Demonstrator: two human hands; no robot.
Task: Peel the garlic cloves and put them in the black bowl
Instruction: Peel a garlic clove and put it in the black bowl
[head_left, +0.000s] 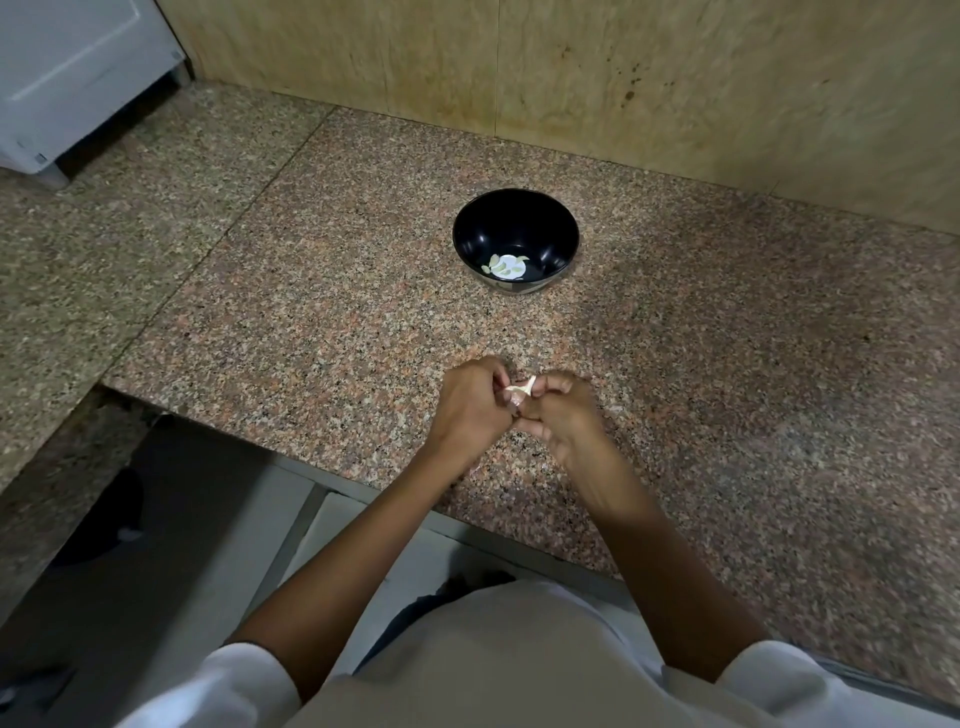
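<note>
A speckled pink-and-grey granite counter (727, 364) fills most of the view, with a seam running from the far wall toward the near left. A tan, mottled wall panel (519, 62) rises along its far edge. A white appliance (67, 78) stands at the far left corner. Pale cabinet fronts (358, 530) show below the counter's near edge.

The black bowl (483, 228) sits on the counter, far of centre and well apart from the hands. A few pale peeled cloves (506, 265) lie at its bottom.

Near the counter's front edge, the left hand (470, 402) and right hand (558, 410) meet, both with fingers curled, pinching one garlic clove (519, 392) between them. The right hand is blurred. White sleeves (234, 675) cover the upper arms.
</note>
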